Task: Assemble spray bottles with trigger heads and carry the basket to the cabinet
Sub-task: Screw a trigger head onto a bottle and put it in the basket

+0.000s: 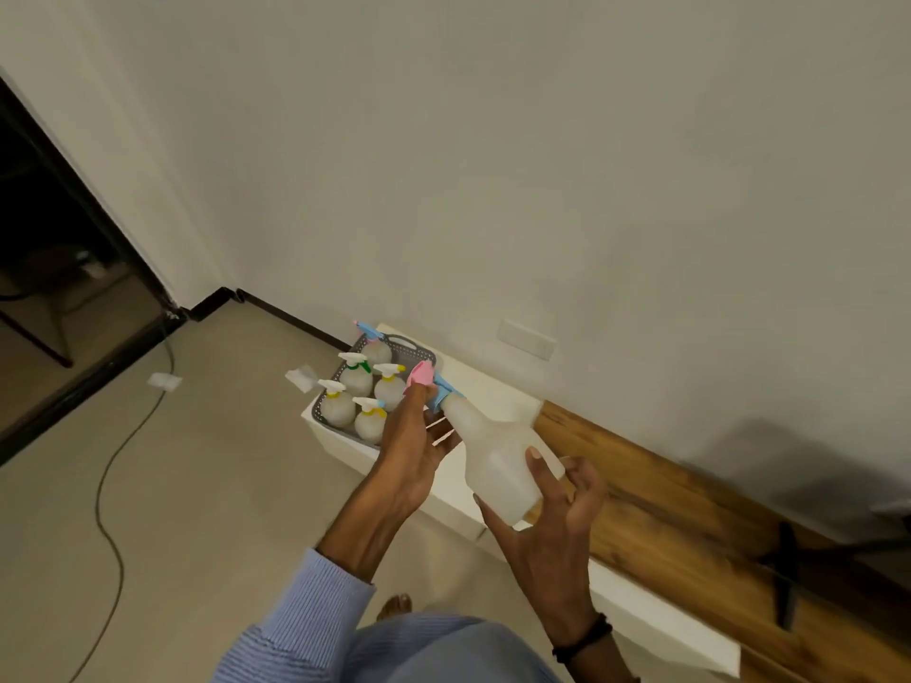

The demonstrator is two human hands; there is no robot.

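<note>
Home room: wall socket, skirting

Dim, warm indoor light; soft shadow on the wall at right, wide-angle bending, slight blur throughout

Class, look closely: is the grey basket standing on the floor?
No, the basket sits on top of the white box against the wall.

No text, label, brand, number or sign can be read on anything here.
</note>
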